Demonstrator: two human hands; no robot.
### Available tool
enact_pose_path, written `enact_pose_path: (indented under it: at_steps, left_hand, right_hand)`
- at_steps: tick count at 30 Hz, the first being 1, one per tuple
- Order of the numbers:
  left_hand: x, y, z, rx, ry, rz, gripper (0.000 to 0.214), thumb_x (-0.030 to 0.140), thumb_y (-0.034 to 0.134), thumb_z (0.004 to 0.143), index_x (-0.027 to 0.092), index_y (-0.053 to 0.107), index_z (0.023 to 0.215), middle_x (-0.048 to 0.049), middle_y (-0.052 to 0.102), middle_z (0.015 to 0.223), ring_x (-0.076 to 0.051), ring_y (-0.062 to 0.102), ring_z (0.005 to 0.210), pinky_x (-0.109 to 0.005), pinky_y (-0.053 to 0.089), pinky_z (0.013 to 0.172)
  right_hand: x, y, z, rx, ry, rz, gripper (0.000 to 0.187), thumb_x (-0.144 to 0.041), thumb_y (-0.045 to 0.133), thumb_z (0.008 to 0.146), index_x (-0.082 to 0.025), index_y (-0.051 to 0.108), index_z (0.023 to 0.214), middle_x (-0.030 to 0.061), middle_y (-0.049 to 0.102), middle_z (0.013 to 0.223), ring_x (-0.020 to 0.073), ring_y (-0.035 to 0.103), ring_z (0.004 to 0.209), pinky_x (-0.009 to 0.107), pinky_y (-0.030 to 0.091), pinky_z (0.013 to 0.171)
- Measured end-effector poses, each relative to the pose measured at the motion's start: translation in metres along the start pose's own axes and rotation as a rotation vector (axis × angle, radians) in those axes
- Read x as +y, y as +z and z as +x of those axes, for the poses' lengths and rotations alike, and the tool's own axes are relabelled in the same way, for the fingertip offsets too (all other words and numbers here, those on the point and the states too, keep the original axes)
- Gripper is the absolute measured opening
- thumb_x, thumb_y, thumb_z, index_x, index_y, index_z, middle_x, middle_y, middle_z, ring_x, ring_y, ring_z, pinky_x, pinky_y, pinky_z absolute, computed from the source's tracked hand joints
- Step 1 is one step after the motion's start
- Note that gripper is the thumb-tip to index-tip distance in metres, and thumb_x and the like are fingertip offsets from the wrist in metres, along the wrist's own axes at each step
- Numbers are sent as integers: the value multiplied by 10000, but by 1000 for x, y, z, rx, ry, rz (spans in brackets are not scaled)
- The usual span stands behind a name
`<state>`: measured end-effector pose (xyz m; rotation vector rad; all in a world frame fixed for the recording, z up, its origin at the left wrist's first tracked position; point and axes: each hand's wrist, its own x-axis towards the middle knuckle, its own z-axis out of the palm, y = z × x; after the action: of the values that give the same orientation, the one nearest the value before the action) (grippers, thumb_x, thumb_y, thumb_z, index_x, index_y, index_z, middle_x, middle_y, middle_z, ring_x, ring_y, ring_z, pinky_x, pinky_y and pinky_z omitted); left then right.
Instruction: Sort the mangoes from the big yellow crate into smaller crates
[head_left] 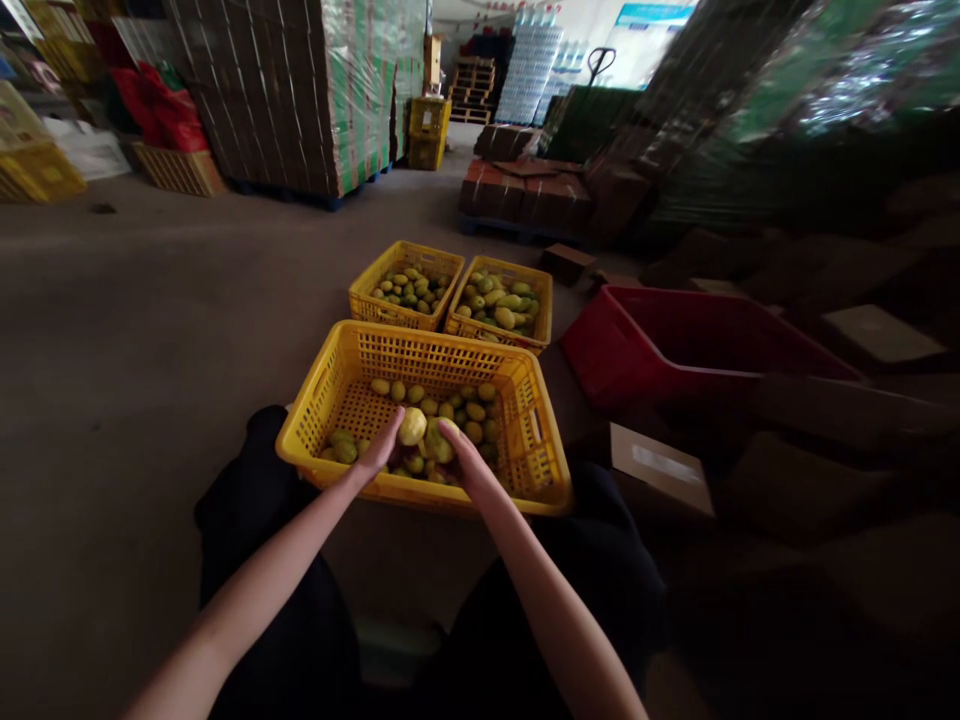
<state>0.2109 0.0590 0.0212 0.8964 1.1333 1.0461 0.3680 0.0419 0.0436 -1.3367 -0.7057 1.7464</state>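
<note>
Both my hands are over the near yellow crate (551, 460), close together above the fruit in it. My left hand (382, 450) is closed round a pale yellow-green oval fruit (412, 427), thumb on its side. Against it, a greener oval fruit (439, 445) sits in my right hand (466, 458), the thumb lying over its top. The undersides of both hands are dim, so the lower fingers are hard to make out. Several similar fruits (474, 411) lie in the crate, mostly in its middle and right part, with a few (343, 450) at the near left.
Beyond the near crate stand two yellow crates of fruit, a left one (360, 300) and a right one (546, 300). A red tub (622, 350) and a cardboard box (664, 465) are on the right. Wrapped stacks (300, 100) and carton piles (525, 195) stand farther back on the floor.
</note>
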Motion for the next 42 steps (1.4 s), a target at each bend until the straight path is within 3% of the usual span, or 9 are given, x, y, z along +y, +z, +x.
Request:
enact_pose_path:
  at_steps: [4, 7, 13, 19, 25, 30, 34, 38, 42]
  left_hand:
    - [14, 0, 0, 11, 145, 82, 473, 598, 731, 631, 191, 600, 835, -34, 637, 815, -204, 612, 827, -329, 491, 753]
    - [20, -2, -1, 17, 243, 58, 546, 475, 838, 530, 196, 566, 912, -23, 634, 904, -186, 601, 881, -298, 478, 809]
    - [22, -8, -3, -46, 363, 16, 655, 276, 888, 494, 220, 607, 1083, -72, 595, 1172, -208, 596, 1020, -290, 502, 843]
    - [32, -13, -9, -81, 369, 58, 634, 242, 890, 492, 210, 663, 1083, -84, 578, 1185, -246, 574, 1108, -298, 527, 850]
    - [34, -16, -11, -91, 253, -61, 608, 279, 908, 452, 194, 637, 990, -45, 673, 970, -211, 622, 975, -300, 512, 842]
    - [26, -21, -8, -62, 109, -198, 612, 380, 907, 451, 177, 657, 971, -52, 684, 1006, -211, 626, 986, -304, 492, 869]
    - [27, -20, -9, -96, 49, -336, 539, 408, 884, 526, 185, 648, 957, -34, 677, 1009, -211, 632, 1003, -335, 505, 892]
    - [29, -19, -11, -116, 31, -385, 368, 365, 839, 639, 172, 625, 869, -20, 669, 925, -183, 654, 915, -361, 525, 900]
    - [28, -18, -11, -62, 1, -401, 312, 338, 804, 699, 162, 630, 890, -38, 685, 951, -192, 665, 942, -371, 531, 914]
  right_hand:
    - [-6, -6, 1, 35, -362, -110, 687, -398, 871, 508, -270, 501, 1073, -40, 631, 820, 139, 616, 666, 245, 526, 582]
    - [-11, -8, 3, 63, -589, -191, 800, -314, 891, 457, -285, 476, 1141, -9, 623, 1021, 167, 637, 849, 290, 547, 751]
    - [-9, -13, 5, 144, -750, -271, 671, -272, 879, 492, -264, 516, 1056, 28, 606, 1100, 201, 601, 997, 331, 531, 842]
    - [-15, -22, 2, 50, -746, -265, 673, -253, 877, 516, -260, 596, 1127, 52, 598, 1202, 222, 590, 1068, 363, 520, 912]
    - [-30, -32, -3, -141, -500, -57, 629, -230, 887, 491, -243, 650, 1073, 16, 717, 1024, 222, 664, 927, 367, 545, 830]
    - [-33, -33, -7, -192, -426, 41, 528, -292, 890, 469, -241, 643, 933, -4, 729, 856, 177, 665, 754, 299, 530, 702]
    - [-33, -32, -9, -211, -363, 77, 512, -371, 885, 467, -229, 670, 910, 9, 723, 859, 181, 662, 728, 299, 540, 652]
    - [-32, -33, -7, -193, -340, 107, 528, -370, 891, 463, -224, 696, 931, 16, 722, 902, 192, 670, 777, 313, 560, 675]
    - [-30, -34, -4, -165, -360, 117, 516, -321, 893, 479, -240, 692, 947, 2, 718, 908, 184, 671, 787, 321, 574, 695]
